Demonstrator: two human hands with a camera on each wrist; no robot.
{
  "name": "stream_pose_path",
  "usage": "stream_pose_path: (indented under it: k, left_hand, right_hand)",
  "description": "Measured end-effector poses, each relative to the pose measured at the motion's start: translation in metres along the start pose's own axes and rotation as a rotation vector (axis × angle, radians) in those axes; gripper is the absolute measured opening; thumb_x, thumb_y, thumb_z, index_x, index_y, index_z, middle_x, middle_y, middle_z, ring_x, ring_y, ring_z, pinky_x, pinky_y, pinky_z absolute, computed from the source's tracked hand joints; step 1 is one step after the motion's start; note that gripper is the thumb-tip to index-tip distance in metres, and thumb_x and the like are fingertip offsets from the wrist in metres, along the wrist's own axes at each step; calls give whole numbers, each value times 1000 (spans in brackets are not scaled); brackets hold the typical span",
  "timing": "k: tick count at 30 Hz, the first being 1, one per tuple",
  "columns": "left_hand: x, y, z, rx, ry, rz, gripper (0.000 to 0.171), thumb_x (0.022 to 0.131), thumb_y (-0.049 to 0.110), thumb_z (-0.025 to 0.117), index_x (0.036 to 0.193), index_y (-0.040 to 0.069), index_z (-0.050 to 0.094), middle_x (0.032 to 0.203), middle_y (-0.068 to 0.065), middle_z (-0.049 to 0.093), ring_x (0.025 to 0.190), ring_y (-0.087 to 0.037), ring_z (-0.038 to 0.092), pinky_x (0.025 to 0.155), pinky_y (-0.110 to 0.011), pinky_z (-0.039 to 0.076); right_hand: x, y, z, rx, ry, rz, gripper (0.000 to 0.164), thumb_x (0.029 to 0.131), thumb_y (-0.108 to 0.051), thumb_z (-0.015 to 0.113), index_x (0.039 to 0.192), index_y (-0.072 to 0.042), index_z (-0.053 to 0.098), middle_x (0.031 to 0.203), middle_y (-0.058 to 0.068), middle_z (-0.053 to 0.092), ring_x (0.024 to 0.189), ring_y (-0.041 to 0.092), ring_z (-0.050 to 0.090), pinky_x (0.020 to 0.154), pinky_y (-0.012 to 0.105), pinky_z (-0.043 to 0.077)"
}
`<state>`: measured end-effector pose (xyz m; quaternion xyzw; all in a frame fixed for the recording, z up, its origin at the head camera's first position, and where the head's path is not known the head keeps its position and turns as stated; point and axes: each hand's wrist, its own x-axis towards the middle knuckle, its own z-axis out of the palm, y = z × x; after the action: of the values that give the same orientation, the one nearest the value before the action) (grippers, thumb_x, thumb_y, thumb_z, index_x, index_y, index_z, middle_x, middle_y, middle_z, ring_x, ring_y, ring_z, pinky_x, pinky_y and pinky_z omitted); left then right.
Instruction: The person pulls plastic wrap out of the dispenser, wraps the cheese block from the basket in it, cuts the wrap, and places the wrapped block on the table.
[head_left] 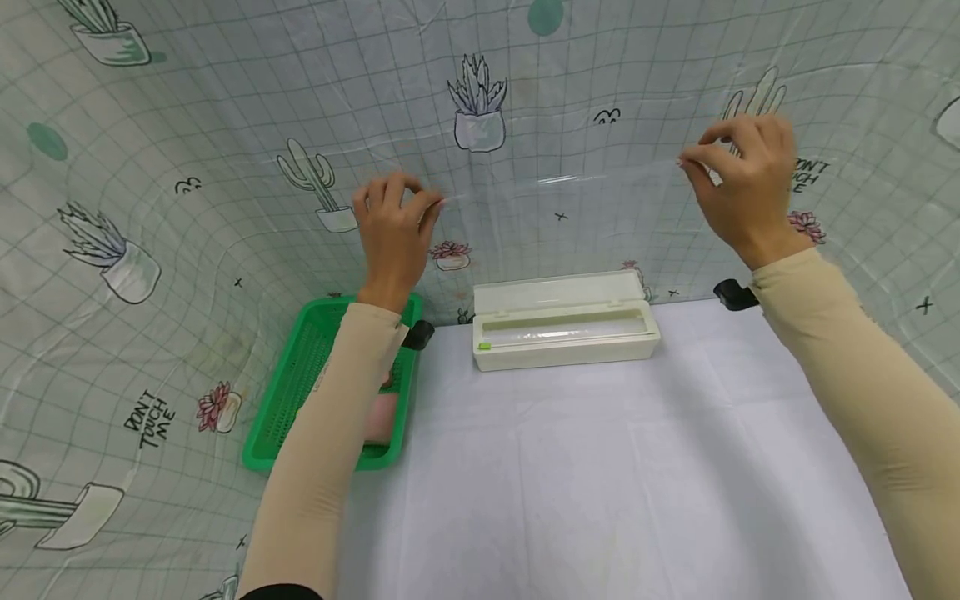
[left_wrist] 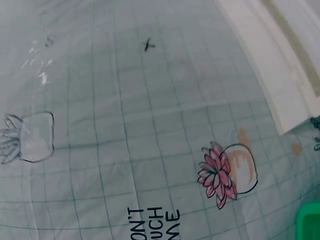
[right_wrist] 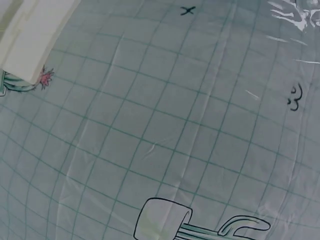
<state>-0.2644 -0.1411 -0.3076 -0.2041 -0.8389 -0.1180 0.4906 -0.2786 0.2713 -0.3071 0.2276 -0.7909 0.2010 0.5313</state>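
Observation:
A clear sheet of cling film [head_left: 557, 179] stretches between my raised hands, showing mostly as glints against the printed backdrop. My left hand [head_left: 393, 225] pinches one end of it between thumb and fingertips. Farther right and a little higher, my right hand [head_left: 746, 179] pinches the other end. Beneath the film, the white cling film dispenser [head_left: 566, 350] stands with its lid [head_left: 555, 292] raised and a clear roll [head_left: 566, 330] inside. Glare from the film [left_wrist: 40, 67] appears in the left wrist view; neither hand is visible in the wrist views.
A green basket [head_left: 258, 442] sits left of the dispenser, partly hidden under my left forearm, with a pink item [head_left: 381, 418] in it. White cloth [head_left: 570, 483] covers the table. A grid-patterned sheet with plant drawings [head_left: 585, 75] rises behind and at both sides.

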Motion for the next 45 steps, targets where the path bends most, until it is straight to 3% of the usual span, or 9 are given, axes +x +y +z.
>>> stream_pose_path:
  k: [5, 11, 17, 21, 24, 25, 30, 34, 45]
  left_hand:
    - [-50, 19, -19, -142, 48, 15, 14, 95, 21, 80, 93, 8, 82, 103, -11, 67, 97, -33, 53, 94, -54, 38]
    - [-142, 43, -45, -224, -36, 151, 28, 105, 26, 68, 88, 8, 81, 97, -11, 66, 94, -32, 55, 85, -49, 37]
    - [-220, 57, -61, -247, -263, 292, 46, 114, 34, 47, 86, 16, 79, 97, -3, 65, 93, -23, 60, 84, -42, 45]
    - [-259, 70, -66, -269, -464, 330, 16, 98, 29, 78, 86, 21, 77, 98, 2, 65, 96, -18, 63, 86, -39, 51]
    - [-285, 81, -65, -255, -588, 374, 18, 80, 29, 94, 85, 24, 78, 98, 5, 65, 96, -15, 63, 89, -36, 52]
    - [-294, 84, -64, -251, -622, 386, 17, 81, 30, 94, 85, 24, 78, 98, 7, 64, 96, -13, 63, 89, -34, 52]
    - [-326, 99, -62, -253, -744, 449, 12, 86, 32, 90, 85, 27, 79, 98, 10, 65, 97, -9, 62, 92, -29, 51]
    - [-340, 106, -63, -248, -785, 501, 11, 89, 31, 87, 83, 26, 79, 97, 11, 65, 94, -8, 61, 91, -27, 50]
    - [-349, 108, -74, -135, -839, 585, 10, 85, 25, 88, 90, 26, 79, 98, 10, 67, 93, -7, 61, 91, -26, 51]
  right_hand:
    - [-46, -22, -28, 87, 26, -13, 10, 88, -2, 82, 83, 5, 76, 95, 25, 67, 90, 50, 52, 86, 64, 35]
    - [-127, -57, -66, 158, -12, -84, 48, 107, -33, 65, 76, 3, 75, 83, 22, 67, 75, 46, 52, 71, 54, 32]
    - [-215, -72, -91, 194, -280, -164, 56, 113, -37, 50, 80, -3, 78, 85, 17, 68, 75, 39, 61, 74, 48, 38]
    - [-274, -79, -99, 228, -466, -150, 59, 115, -42, 42, 80, -11, 77, 90, 6, 67, 82, 29, 62, 83, 42, 42]
    - [-312, -85, -104, 246, -576, -121, 60, 115, -46, 37, 80, -17, 76, 93, -1, 65, 85, 22, 61, 86, 37, 43]
    - [-323, -87, -105, 255, -601, -112, 60, 115, -46, 37, 80, -19, 76, 93, -3, 64, 86, 20, 60, 87, 36, 43]
    - [-360, -98, -113, 288, -685, -67, 62, 113, -50, 33, 76, -24, 75, 93, -11, 59, 85, 13, 57, 90, 32, 43]
    - [-373, -106, -119, 330, -731, -37, 64, 112, -52, 30, 75, -25, 75, 94, -15, 57, 86, 9, 54, 91, 28, 40]
    - [-390, -118, -124, 281, -687, -28, 65, 113, -51, 32, 72, -22, 75, 92, -10, 61, 87, 14, 58, 91, 30, 42]
